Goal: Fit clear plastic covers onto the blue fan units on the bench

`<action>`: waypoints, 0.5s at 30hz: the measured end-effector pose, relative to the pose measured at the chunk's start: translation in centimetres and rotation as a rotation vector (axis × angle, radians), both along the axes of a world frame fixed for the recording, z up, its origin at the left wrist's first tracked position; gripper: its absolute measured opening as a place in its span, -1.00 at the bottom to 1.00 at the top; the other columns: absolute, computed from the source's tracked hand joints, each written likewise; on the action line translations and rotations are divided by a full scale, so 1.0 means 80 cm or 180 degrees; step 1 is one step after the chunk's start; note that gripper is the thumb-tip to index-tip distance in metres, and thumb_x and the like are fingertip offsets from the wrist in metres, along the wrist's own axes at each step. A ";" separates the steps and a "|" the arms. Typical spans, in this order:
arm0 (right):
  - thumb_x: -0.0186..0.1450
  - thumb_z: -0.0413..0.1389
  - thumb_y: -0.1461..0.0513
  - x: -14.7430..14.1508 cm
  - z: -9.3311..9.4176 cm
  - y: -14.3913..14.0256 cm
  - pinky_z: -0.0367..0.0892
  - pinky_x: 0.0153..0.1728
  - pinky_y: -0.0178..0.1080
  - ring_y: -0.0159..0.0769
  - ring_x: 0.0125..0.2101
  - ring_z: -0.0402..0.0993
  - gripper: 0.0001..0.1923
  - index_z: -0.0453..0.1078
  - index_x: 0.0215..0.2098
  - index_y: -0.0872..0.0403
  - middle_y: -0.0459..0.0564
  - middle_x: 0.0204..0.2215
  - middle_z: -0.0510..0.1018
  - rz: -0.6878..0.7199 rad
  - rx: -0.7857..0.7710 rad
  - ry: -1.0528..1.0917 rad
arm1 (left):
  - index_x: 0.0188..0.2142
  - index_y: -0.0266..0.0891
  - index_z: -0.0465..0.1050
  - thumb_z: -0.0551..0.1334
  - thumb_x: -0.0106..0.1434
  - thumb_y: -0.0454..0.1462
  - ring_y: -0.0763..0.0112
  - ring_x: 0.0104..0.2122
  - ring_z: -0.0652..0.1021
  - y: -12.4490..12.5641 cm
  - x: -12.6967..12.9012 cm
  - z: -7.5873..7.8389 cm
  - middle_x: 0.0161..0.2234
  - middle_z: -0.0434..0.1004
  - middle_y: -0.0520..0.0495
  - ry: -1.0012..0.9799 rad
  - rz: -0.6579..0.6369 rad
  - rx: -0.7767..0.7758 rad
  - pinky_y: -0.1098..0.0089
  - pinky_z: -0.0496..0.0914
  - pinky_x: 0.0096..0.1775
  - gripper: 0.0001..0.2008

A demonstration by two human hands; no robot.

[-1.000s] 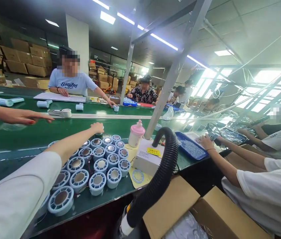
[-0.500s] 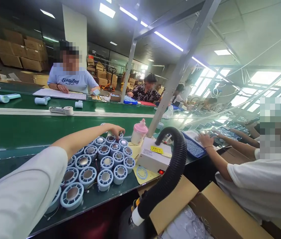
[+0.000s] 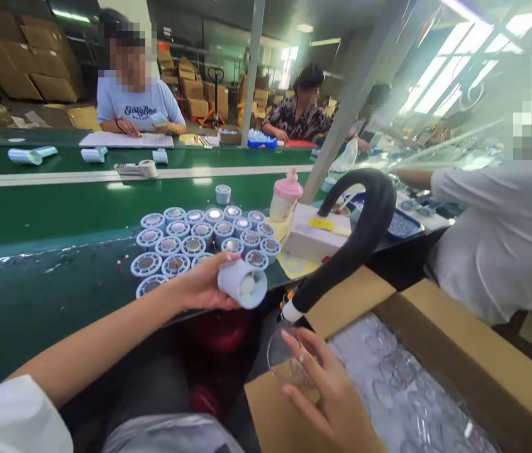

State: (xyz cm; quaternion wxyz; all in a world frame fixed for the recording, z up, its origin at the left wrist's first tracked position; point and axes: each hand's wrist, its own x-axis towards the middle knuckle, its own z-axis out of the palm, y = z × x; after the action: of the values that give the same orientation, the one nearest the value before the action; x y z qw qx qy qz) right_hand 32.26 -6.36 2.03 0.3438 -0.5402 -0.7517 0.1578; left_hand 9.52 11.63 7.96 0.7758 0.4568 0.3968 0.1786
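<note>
My left hand (image 3: 200, 286) grips a pale blue round fan housing (image 3: 242, 284) and holds it off the table edge, its open face turned toward me. Behind it, several more such housings (image 3: 200, 239) stand in rows on the green table (image 3: 58, 283). My right hand (image 3: 320, 384) is lower down, over a cardboard box (image 3: 440, 352), and pinches a clear round plastic cover (image 3: 285, 355). The box is full of several clear covers (image 3: 402, 390) in plastic wrap.
A black ribbed hose (image 3: 360, 239) arcs over a white box unit (image 3: 315, 236), with a pink-capped bottle (image 3: 285, 195) behind. One housing (image 3: 222, 194) stands alone on the green conveyor (image 3: 58, 201). A co-worker in white (image 3: 497, 233) sits close on my right; other people sit across the belt.
My left hand has pulled back from the far rows with one housing in it. My right hand has come into view with a clear cover. The view has tilted down toward the box.
</note>
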 end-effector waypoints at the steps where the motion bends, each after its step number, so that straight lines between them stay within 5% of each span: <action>1: 0.23 0.11 0.20 -0.009 0.006 0.001 0.46 -0.11 -0.04 0.00 0.01 0.41 -0.43 0.24 0.22 -0.09 0.17 0.05 0.40 0.0079 0.0231 -0.0333 | -0.27 -0.31 0.41 0.17 0.15 0.00 0.44 -0.57 0.50 -0.027 -0.002 -0.012 -0.49 0.51 -0.07 -0.0073 -0.0151 -0.0470 0.51 0.34 -0.61 -0.61; 3: 0.26 0.09 0.22 -0.023 0.018 0.002 0.46 -0.15 -0.04 -0.02 -0.03 0.40 -0.47 0.23 0.21 -0.10 0.18 0.03 0.37 0.0119 0.0627 -0.0792 | -0.32 -0.31 0.40 0.24 0.08 -0.02 0.50 -0.63 0.45 -0.066 -0.003 -0.033 -0.54 0.49 -0.03 -0.0041 -0.0366 -0.1017 0.56 0.26 -0.67 -0.62; 8: 0.25 0.10 0.28 -0.044 0.029 0.003 0.45 -0.25 -0.02 0.02 -0.12 0.37 -0.53 0.33 0.13 -0.10 0.17 0.07 0.36 -0.0118 0.0640 -0.1592 | -0.37 -0.29 0.39 0.26 0.04 -0.10 0.53 -0.64 0.38 -0.097 0.010 -0.063 -0.57 0.40 0.05 0.0194 -0.0700 -0.0803 0.58 0.16 -0.70 -0.71; 12: 0.20 0.13 0.36 -0.044 0.022 0.006 0.43 -0.27 0.00 0.06 -0.13 0.35 -0.62 0.44 -0.01 0.03 0.18 0.11 0.37 -0.0038 0.0095 -0.1873 | -0.35 -0.28 0.40 0.14 0.15 -0.08 0.55 -0.64 0.30 -0.097 0.017 -0.059 -0.53 0.33 0.05 0.0452 -0.1621 0.0056 0.56 0.06 -0.72 -0.71; 15: 0.18 0.14 0.40 -0.037 0.018 0.004 0.42 -0.19 -0.01 0.01 -0.09 0.36 -0.83 0.49 -0.30 0.05 0.15 0.07 0.38 0.0159 -0.0371 -0.1368 | -0.31 -0.25 0.42 0.13 0.22 -0.12 0.50 -0.50 0.37 -0.099 0.014 -0.050 -0.46 0.37 0.05 0.0648 -0.1747 0.0963 0.52 0.27 -0.52 -0.76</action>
State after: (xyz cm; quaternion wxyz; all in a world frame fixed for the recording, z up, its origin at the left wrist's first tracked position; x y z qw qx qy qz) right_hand 29.28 -6.05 3.44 0.1399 -0.5616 -0.8104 0.0906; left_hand 10.62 3.71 4.00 0.6747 0.6722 0.3035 -0.0268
